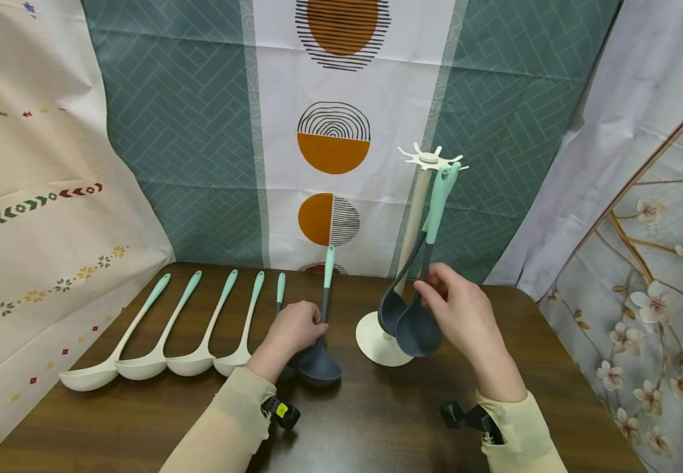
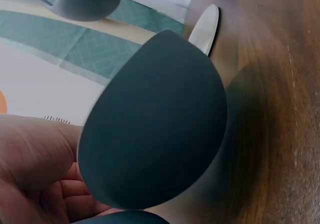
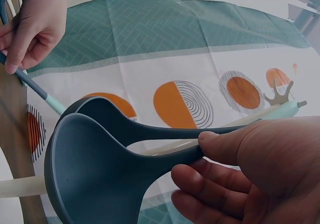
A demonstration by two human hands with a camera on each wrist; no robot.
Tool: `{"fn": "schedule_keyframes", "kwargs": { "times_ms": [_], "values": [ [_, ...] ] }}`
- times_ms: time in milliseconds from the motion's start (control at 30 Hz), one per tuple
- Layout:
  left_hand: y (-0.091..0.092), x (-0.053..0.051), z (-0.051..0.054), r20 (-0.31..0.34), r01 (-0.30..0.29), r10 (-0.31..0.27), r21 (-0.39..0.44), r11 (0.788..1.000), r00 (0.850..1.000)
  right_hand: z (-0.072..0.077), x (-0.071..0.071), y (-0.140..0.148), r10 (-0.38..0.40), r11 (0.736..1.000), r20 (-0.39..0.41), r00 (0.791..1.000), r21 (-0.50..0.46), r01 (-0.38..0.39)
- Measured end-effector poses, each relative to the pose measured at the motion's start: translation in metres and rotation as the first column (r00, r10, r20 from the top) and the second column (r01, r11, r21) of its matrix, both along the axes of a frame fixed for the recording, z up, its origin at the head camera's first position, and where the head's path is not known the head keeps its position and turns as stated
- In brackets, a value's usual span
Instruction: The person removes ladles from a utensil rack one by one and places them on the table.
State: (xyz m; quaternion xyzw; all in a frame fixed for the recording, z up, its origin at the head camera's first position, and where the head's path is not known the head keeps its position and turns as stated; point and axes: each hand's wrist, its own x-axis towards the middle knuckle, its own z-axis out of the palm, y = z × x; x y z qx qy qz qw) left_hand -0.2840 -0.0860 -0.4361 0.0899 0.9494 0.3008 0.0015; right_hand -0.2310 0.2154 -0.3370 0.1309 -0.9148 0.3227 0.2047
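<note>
My left hand [image 1: 296,325] pinches the shaft of a dark grey ladle [image 1: 320,369] with a mint handle, its bowl low over the table. In the left wrist view that bowl [image 2: 155,124] hides most of the fingers. Beside it, another dark ladle [image 1: 281,289] is partly covered by the hand. At the white utensil stand [image 1: 417,210], my right hand [image 1: 458,305] pinches the lower shaft of a dark ladle [image 1: 419,334], whose handle top is at the hooks. A second dark ladle [image 1: 391,310] hangs right behind it; the right wrist view shows both bowls overlapping.
Several white ladles [image 1: 191,363] with mint handles lie in a row on the left of the brown wooden table [image 1: 371,420]. Patterned cloths [image 1: 347,79] hang behind and at both sides. The stand's round base [image 1: 376,348] sits right of centre.
</note>
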Motion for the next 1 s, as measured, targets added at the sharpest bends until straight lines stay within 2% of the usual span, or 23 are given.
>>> {"fn": "schedule_keyframes", "kwargs": {
  "times_ms": [200,600,833,1000],
  "values": [
    [-0.001,0.000,-0.001,0.039,-0.008,0.009,-0.022,1.000,0.999,0.000,0.000,0.000,0.000,1.000,0.000,1.000,0.003,0.000],
    [-0.005,0.000,-0.003,0.034,-0.009,0.013,-0.113,0.994,0.999,0.001,0.001,-0.001,-0.001,1.000,0.011,1.000,0.006,0.001],
    [-0.009,0.000,-0.002,0.026,-0.013,0.019,-0.189,0.982,0.999,0.001,0.001,-0.001,-0.002,1.000,0.016,1.000,0.004,0.002],
    [-0.014,-0.001,-0.001,0.032,-0.020,0.028,-0.205,0.979,0.999,0.001,0.001,-0.001,-0.002,1.000,0.019,1.000,0.000,0.002]
  ]
}}
